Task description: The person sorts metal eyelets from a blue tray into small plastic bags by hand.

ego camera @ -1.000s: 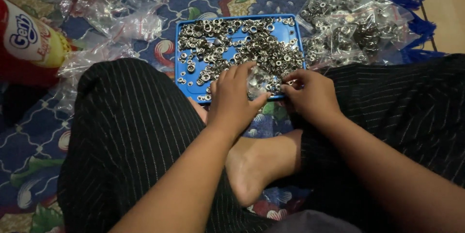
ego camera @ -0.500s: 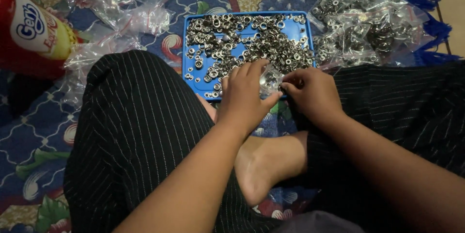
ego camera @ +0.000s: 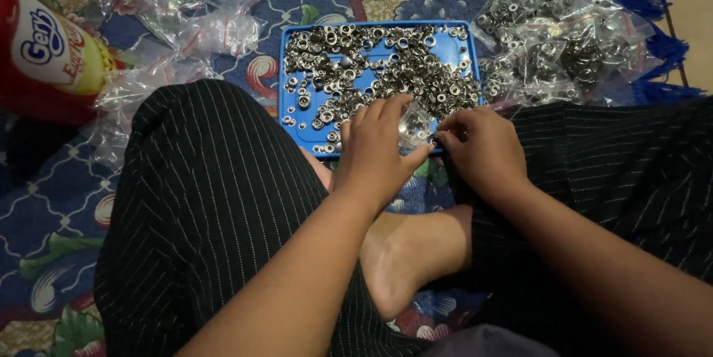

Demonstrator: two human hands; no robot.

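Your hands, left point(ego camera: 379, 151) and right point(ego camera: 481, 151), pinch a small bag point(ego camera: 414, 125) together at the tray's point(ego camera: 460, 47) near edge; it looks thin and slippery, so grip its rim.

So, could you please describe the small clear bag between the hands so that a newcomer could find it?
Start at the blue tray of metal rings. At its near edge, the left hand and right hand pinch a small clear bag; unlike the bags piled right, it is held.

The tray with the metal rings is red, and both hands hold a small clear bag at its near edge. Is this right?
Not quite. The head view shows the tray is blue. The rest holds: the left hand and right hand hold a small clear bag at its near edge.
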